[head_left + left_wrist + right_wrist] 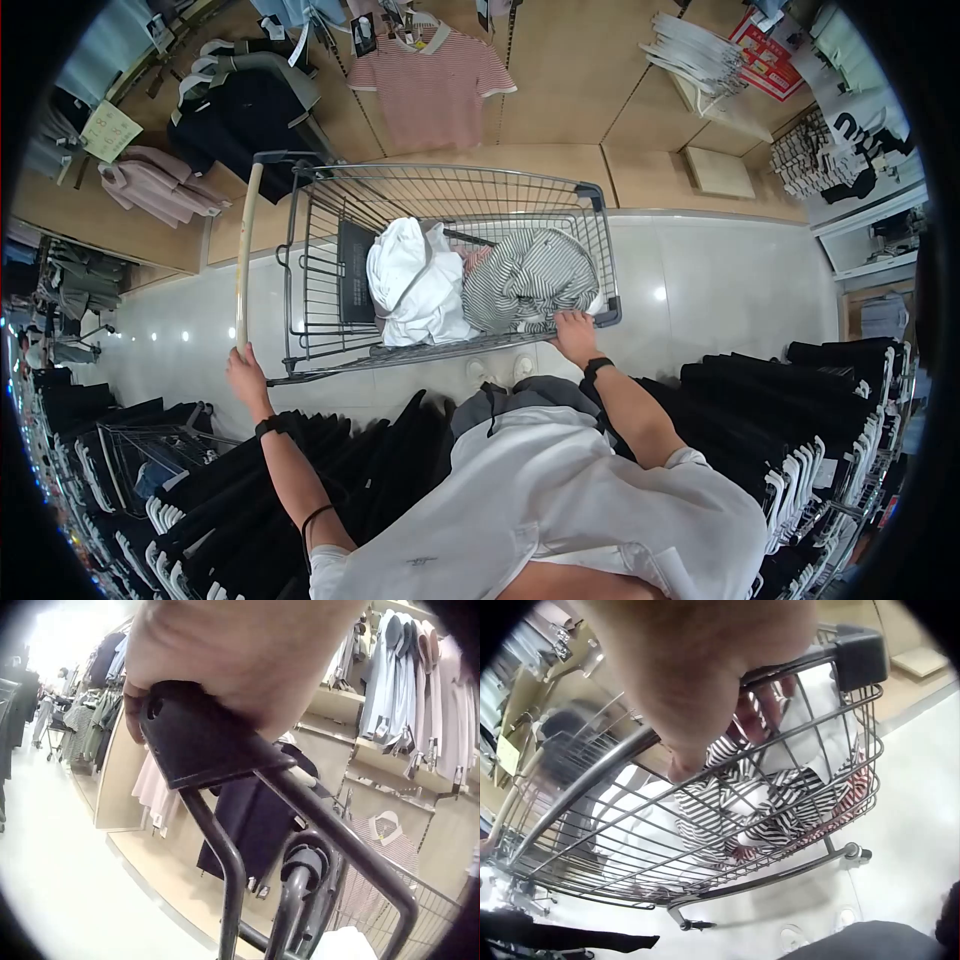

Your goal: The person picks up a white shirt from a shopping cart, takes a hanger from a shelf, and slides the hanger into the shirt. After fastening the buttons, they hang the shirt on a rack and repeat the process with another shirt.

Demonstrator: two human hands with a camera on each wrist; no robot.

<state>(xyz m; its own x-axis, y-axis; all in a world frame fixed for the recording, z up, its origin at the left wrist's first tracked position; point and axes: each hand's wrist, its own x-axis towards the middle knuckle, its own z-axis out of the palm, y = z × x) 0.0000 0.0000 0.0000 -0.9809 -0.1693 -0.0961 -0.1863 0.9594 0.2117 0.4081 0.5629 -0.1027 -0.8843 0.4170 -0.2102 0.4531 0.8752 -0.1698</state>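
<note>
A grey wire shopping cart stands crosswise before the person. My left hand grips the near end of its pale handle bar, at the dark corner piece in the left wrist view. With fingers curled over the top rim near the far right corner, my right hand holds the basket's near side. Inside the basket lie a bunched white garment and, right of it, a black-and-white striped garment. In the right wrist view, red-striped cloth shows under the striped garment.
Black garments on white hangers crowd the near side, left and right of the person. Along the far wall hang a pink striped shirt and dark tops. Pale tiled floor extends to the right. Another cart stands at lower left.
</note>
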